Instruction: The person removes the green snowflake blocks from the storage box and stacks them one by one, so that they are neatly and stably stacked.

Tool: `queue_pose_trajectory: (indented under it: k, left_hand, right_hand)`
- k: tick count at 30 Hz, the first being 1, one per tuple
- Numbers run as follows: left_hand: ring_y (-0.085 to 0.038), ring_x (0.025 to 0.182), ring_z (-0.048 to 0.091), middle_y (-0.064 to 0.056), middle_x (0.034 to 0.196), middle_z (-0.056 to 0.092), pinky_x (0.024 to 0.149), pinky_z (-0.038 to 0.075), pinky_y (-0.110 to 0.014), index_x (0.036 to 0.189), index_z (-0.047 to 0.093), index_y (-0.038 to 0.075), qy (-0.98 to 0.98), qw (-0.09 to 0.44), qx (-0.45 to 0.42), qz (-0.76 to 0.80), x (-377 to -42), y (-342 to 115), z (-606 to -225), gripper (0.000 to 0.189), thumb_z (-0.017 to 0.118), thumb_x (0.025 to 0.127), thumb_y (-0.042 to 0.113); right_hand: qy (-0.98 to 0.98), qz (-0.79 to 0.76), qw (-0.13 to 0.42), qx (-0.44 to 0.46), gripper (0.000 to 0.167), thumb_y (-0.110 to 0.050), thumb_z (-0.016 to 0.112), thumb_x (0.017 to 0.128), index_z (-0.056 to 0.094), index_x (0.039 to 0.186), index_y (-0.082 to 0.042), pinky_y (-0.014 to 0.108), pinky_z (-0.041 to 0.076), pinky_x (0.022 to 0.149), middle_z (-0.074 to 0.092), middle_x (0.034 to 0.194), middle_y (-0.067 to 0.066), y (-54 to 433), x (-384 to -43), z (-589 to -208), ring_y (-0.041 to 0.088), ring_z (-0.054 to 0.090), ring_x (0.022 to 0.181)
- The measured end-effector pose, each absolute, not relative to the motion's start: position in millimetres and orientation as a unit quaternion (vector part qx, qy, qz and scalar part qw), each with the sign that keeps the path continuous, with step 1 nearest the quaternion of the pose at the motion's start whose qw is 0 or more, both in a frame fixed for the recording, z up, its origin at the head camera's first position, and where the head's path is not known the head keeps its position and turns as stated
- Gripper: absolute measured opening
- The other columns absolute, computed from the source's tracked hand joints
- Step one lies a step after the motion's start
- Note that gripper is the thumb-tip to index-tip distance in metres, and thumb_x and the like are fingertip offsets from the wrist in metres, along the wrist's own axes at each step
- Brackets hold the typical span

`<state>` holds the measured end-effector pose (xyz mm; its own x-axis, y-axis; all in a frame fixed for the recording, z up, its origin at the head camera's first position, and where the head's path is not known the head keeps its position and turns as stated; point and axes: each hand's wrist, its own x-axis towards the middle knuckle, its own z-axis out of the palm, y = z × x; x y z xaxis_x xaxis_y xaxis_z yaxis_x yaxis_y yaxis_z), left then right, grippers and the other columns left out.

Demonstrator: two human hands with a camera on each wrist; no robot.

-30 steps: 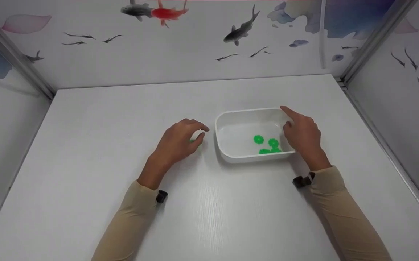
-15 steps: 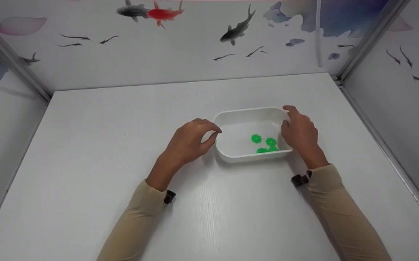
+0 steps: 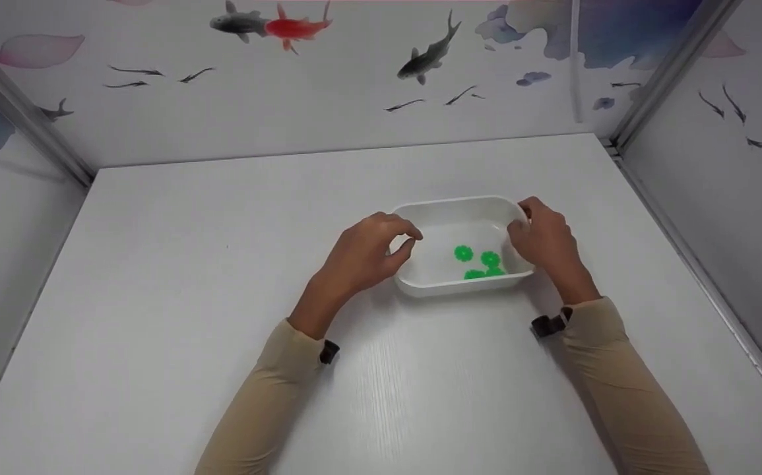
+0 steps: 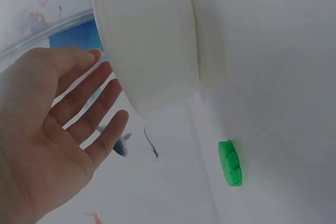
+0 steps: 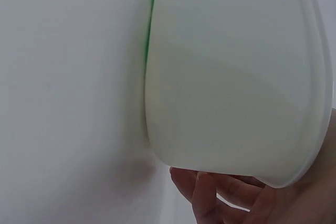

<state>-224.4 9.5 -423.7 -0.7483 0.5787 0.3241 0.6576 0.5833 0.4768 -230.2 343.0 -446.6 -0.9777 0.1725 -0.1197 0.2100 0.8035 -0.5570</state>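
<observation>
A white plastic basin [image 3: 466, 285] with rounded corners stands on the table. Several small green flower-shaped pieces [image 3: 463, 253] lie inside it, toward the near right. At its right end my right hand [image 3: 547, 241] grips the rim, thumb inside and fingers outside; in the right wrist view those fingers [image 5: 205, 195] bend around the outer wall. My left hand [image 3: 373, 251] hovers at the basin's left end, thumb and forefinger over the rim. The left wrist view shows its fingers loosely bent near the wall, with nothing seen between them. Another green flower-shaped piece [image 4: 230, 163] sits on the table outside the basin.
The white table [image 3: 156, 297] spreads around the basin. Panels printed with fish [image 3: 430, 59] rise along the back and both sides, joined by metal posts [image 3: 671, 79] at the corners.
My left hand has moved right, from the table beside the basin to over its left rim. My right forefinger, earlier stretched along the far corner, now bends around the rim.
</observation>
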Motion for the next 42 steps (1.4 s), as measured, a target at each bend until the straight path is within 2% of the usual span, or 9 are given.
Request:
queue_pose_trajectory:
  k: [7,11,21,26,34,42]
  left_hand:
    - [-0.018,0.121,0.071,0.002,0.123,0.080,0.096,0.062,-0.037,0.117,0.082,0.018,-0.892,0.053,-0.350,-0.280,-228.9,24.8,-423.4,0.018,0.069,0.105,0.016]
    - [-0.018,0.124,0.070,0.001,0.125,0.078,0.098,0.062,-0.038,0.117,0.082,0.017,-0.892,0.043,-0.357,-0.276,-231.2,32.4,-425.5,0.018,0.069,0.105,0.015]
    - [-0.019,0.127,0.068,0.001,0.128,0.077,0.102,0.061,-0.038,0.122,0.081,0.020,-0.901,0.008,-0.359,-0.244,-236.4,51.7,-425.1,0.021,0.067,0.107,0.022]
    - [-0.018,0.126,0.069,0.001,0.128,0.078,0.107,0.059,-0.036,0.124,0.080,0.020,-0.903,0.003,-0.360,-0.234,-237.5,61.8,-423.0,0.021,0.067,0.108,0.024]
    - [-0.016,0.119,0.069,0.000,0.129,0.077,0.102,0.060,-0.035,0.130,0.078,0.019,-0.900,-0.052,-0.367,-0.228,-236.7,81.3,-419.9,0.026,0.068,0.107,0.024]
    - [-0.016,0.122,0.067,0.002,0.131,0.077,0.110,0.057,-0.037,0.132,0.078,0.019,-0.906,-0.086,-0.360,-0.207,-238.3,98.1,-425.3,0.030,0.073,0.103,0.018]
  right_hand:
    - [0.968,-0.242,0.012,0.066,0.050,-0.025,0.051,0.106,0.054,0.151,-0.002,0.061,0.058,0.093,0.064,0.145,0.026,346.3,-227.8,-441.6,0.041,0.067,0.114]
    - [0.975,-0.217,0.003,0.057,0.050,-0.023,0.050,0.106,0.053,0.151,-0.001,0.061,0.059,0.086,0.067,0.141,0.028,346.3,-227.4,-441.8,0.042,0.070,0.109]
    - [0.965,-0.259,0.020,0.044,0.049,-0.022,0.049,0.108,0.052,0.153,-0.002,0.062,0.057,0.098,0.064,0.145,0.029,348.7,-228.4,-442.6,0.044,0.067,0.122]
    - [0.963,-0.265,0.029,0.045,0.049,-0.024,0.047,0.108,0.052,0.153,-0.005,0.061,0.057,0.096,0.063,0.146,0.026,349.0,-228.6,-442.3,0.042,0.067,0.120]
    - [0.967,-0.247,0.034,0.057,0.052,-0.026,0.047,0.109,0.048,0.156,-0.006,0.061,0.057,0.091,0.063,0.148,0.026,347.7,-227.7,-442.7,0.041,0.068,0.113]
    - [0.969,-0.238,0.020,0.065,0.054,-0.024,0.046,0.109,0.048,0.159,-0.004,0.067,0.057,0.096,0.061,0.151,0.029,345.2,-227.2,-444.6,0.048,0.068,0.122]
